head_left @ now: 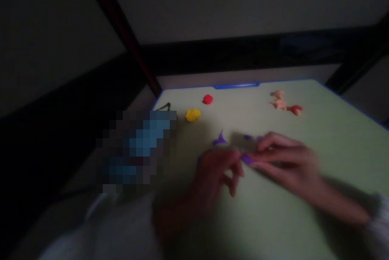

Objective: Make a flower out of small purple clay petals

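The picture is dim and blurred. My left hand (219, 170) and my right hand (282, 160) meet over a pale green board (334, 150), fingertips pinched together on a small piece of purple clay (247, 158). Another purple clay piece (219, 140) with a pointed tip lies on the board just beyond my left hand. Small purple bits (252, 137) show behind my right fingers.
On the far part of the board lie a yellow clay lump (193, 114), a red clay lump (208, 99) and an orange clay figure with a red end (285, 104). The board has a blue edge (236, 85). Dark frame bars rise behind it. A blurred-out patch sits at left.
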